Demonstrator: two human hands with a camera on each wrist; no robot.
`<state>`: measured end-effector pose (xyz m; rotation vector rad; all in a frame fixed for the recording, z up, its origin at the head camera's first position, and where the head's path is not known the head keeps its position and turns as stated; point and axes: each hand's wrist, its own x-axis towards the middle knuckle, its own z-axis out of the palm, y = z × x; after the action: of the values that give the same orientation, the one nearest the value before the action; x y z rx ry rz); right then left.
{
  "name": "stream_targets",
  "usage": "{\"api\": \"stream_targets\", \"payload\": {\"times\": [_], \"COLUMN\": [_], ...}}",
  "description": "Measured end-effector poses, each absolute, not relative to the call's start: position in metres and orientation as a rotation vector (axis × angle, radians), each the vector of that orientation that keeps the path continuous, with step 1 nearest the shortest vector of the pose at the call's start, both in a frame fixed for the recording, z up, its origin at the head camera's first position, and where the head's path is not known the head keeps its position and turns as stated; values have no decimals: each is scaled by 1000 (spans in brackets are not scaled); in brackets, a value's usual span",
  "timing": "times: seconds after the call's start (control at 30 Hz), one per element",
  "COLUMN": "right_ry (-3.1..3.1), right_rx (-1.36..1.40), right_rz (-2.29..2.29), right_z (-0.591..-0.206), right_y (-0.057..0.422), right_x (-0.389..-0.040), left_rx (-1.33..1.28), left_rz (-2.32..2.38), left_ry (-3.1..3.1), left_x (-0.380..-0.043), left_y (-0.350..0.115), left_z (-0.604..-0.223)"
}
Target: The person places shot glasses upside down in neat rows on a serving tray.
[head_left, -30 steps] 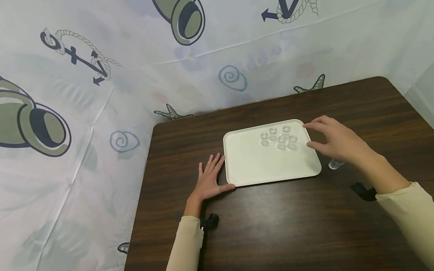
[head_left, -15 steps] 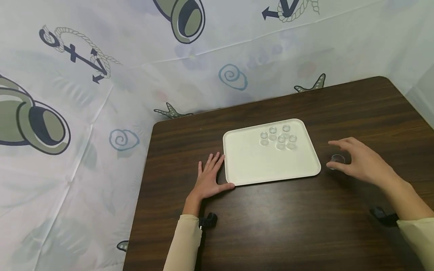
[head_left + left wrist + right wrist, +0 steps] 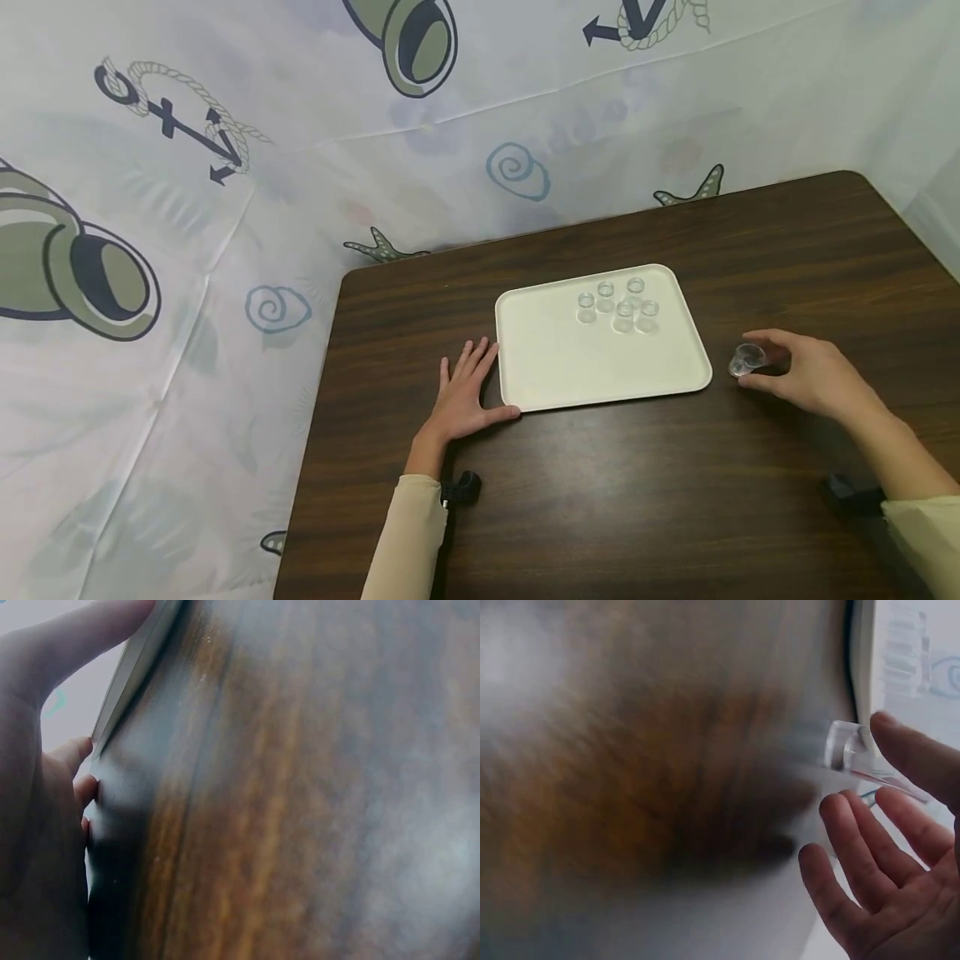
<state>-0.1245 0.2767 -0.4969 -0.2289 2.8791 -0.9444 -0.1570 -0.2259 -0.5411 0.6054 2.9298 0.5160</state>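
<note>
My right hand [image 3: 821,375] has its thumb and index finger around a small clear shot glass [image 3: 747,359], on the table just right of a cream tray [image 3: 585,371]. In the right wrist view, this glass [image 3: 844,746] sits between thumb and index finger, its thick base by the tabletop; the other fingers are loosely bent. Several similar clear glasses [image 3: 624,315] stand in the tray's far right part. My left hand [image 3: 459,404] lies spread at the tray's near left corner, fingertips at its left edge and thumb along the front. The left wrist view shows its thumb [image 3: 90,637] on the rim.
The dark wood-grain table [image 3: 600,500] extends around the tray, with its back edge against a patterned curtain [image 3: 465,150]. Black wrist bands [image 3: 461,489] sit on both forearms.
The right hand has moved from the tray's right edge down and right to the glass, and its thumb and index finger have closed around it. The left hand has stayed put.
</note>
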Motion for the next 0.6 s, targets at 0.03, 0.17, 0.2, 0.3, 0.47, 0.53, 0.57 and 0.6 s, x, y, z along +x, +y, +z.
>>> {"api": "stream_targets", "payload": {"times": [0.03, 0.17, 0.2, 0.3, 0.47, 0.53, 0.57, 0.6], "right_ry": [2874, 2866, 2862, 2865, 2877, 2883, 2887, 2888], "right_rx": [-218, -187, -181, -192, -203, -199, -196, -193], "right_rz": [-977, -1064, -1072, -1068, -1069, -1077, -1080, -1085], "right_z": [-499, -508, -510, -512, -512, -512, -512, -513], "right_y": [278, 279, 280, 279, 277, 277, 277, 277], "right_x": [-124, -124, -124, -125, -125, -125, -124, -124], "left_rx": [608, 609, 607, 596, 601, 609, 611, 612], "left_rz": [517, 506, 505, 503, 507, 511, 512, 510], "left_ry": [2931, 2940, 2939, 2934, 2941, 2945, 2943, 2941], "left_x": [-157, -157, -157, -156, -156, -156, -157, -157], "left_y": [-226, -227, -227, -227, -227, -227, -226, -226], "left_z": [-542, -543, -542, -542, -543, -543, -543, -543]}}
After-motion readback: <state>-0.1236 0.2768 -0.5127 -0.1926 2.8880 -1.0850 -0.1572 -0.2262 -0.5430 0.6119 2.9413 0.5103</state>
